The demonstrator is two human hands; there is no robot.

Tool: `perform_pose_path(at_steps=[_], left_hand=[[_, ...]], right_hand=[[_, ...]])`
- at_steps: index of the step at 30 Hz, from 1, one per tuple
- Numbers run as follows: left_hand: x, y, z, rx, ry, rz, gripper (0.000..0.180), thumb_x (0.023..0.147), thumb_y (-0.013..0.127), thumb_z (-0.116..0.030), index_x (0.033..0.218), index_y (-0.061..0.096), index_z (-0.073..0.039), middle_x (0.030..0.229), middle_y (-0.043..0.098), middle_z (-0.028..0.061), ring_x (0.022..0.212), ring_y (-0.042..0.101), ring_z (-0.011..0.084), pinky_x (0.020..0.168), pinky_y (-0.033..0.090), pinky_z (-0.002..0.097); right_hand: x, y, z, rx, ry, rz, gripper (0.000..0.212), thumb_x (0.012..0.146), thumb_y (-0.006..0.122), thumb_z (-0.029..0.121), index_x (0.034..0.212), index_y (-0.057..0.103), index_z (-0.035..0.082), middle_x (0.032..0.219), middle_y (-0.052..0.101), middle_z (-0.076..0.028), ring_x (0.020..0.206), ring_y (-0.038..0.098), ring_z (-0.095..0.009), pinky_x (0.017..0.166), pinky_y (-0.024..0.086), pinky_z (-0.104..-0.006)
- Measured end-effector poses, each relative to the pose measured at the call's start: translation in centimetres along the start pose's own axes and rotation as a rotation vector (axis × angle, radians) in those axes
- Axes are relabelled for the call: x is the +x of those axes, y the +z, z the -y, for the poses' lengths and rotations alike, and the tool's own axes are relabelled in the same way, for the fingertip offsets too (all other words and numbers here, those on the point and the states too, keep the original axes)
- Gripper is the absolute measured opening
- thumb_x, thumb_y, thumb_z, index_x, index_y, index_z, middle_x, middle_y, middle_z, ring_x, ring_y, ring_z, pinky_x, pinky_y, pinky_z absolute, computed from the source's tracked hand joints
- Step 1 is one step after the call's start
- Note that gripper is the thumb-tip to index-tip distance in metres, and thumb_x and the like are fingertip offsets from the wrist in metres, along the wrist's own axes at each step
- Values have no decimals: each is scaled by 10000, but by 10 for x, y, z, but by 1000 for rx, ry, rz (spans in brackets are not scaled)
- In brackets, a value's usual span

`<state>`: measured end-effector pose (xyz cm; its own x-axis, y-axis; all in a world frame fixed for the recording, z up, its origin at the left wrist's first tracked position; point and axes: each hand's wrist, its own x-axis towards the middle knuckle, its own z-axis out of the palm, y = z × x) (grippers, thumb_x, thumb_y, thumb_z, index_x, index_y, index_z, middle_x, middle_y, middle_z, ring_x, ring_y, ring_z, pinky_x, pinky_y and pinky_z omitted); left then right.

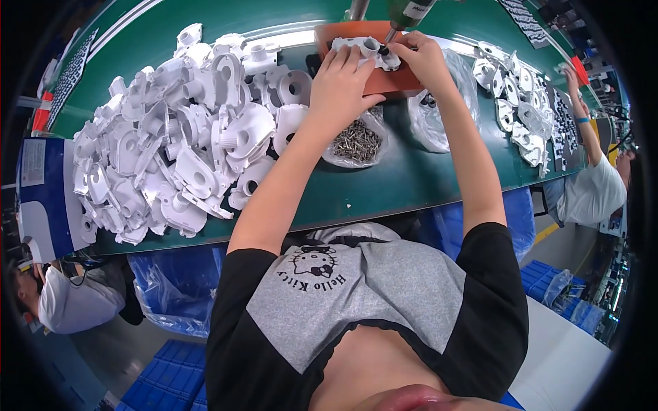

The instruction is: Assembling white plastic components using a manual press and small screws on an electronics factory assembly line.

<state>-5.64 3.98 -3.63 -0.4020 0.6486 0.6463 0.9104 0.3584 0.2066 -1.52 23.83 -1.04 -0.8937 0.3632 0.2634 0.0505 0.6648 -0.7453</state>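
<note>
Two hands (345, 79) meet at one white part (362, 43) (printed label (416, 9) above).

A factory, by the look of it, on an assembly line. A long green desk (384, 188) carries a big heap of similar white parts (157, 157), a second heap (521, 109) further right, and an open bag of screws (356, 142) between them. A driver (406, 14) comes down from above over one more part (348, 44). Blue crates (161, 377) are stacked low, a yellow line (546, 233) marks the floor, and other workers show at both the left (86, 301) and right edges (588, 190)
</note>
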Motion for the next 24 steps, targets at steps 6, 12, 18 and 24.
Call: perform_pose_path(at_steps=[6,12,18,24], left_hand=[[2,0,0,-1,-1,5,639,599,795,-407,1100,583,-72,1182,557,174,1148,503,314,1028,362,432],[2,0,-1,-6,-15,31,620,640,769,-413,1130,582,-83,1210,544,169,1171,485,312,1034,356,436],[-2,-2,0,-4,-45,56,603,678,744,-410,1160,575,-91,1242,527,162,1193,465,316,1039,352,440],[3,-2,-2,-35,-47,70,613,684,745,-394,1183,559,-90,1248,522,160,1194,463,318,1042,352,440]], right_hand=[[9,-2,-6,44,78,34,329,772,674,263,898,669,-41,850,641,-113,766,615,-174,698,470,-291],[13,-7,2,99,100,163,290,771,693,201,930,625,-33,855,648,-90,772,605,-133,686,472,-269],[8,-12,28,90,121,259,331,768,698,129,1032,577,-29,861,644,-60,793,602,-130,706,482,-271],[100,-60,-91,410,-32,247,236,836,564,187,980,622,8,930,650,-79,789,607,-186,716,483,-289]])
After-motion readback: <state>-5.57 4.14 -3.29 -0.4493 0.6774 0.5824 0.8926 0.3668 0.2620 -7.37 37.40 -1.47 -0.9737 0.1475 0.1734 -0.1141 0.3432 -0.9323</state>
